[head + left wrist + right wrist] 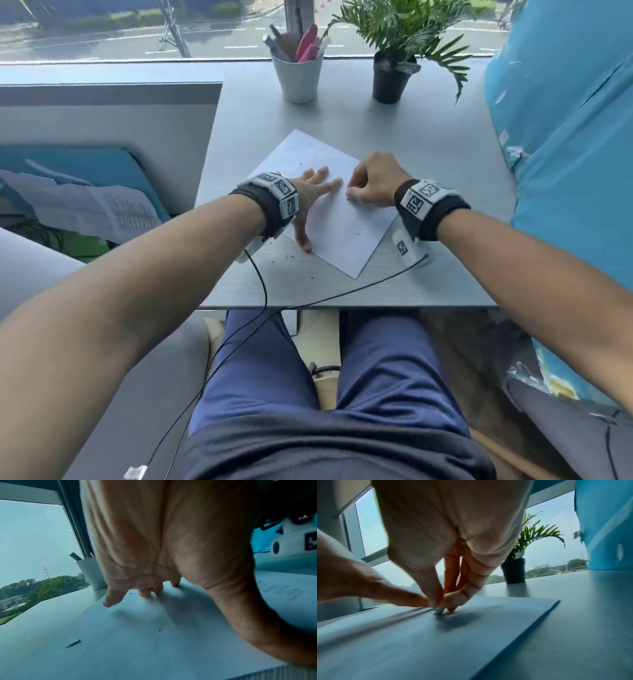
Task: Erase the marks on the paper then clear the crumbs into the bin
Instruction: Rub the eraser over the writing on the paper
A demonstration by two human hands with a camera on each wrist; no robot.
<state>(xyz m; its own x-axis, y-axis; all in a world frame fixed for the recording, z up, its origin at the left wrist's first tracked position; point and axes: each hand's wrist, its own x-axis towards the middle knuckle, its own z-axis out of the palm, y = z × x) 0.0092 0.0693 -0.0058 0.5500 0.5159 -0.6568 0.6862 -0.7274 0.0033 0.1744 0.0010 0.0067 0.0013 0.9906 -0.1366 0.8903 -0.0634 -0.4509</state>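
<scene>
A white sheet of paper [346,236] lies turned like a diamond on the grey table [428,281]. My left hand [313,192] lies flat on its left part with fingers spread, pressing it down [145,592]. My right hand [363,192] pinches a small grey eraser [439,610] between thumb and fingertips, and its tip touches the paper. Faint pencil marks [356,233] show lower on the sheet. Dark eraser crumbs [287,257] lie on the table by the paper's left edge, and another crumb [73,643] sits on the sheet. No bin shows in any view.
A white cup [298,78] with pens and a potted plant [392,78] stand at the table's far edge by the window. Blue fabric [565,137] crowds the right side. Two black cables [263,294] trail over the front edge to my lap.
</scene>
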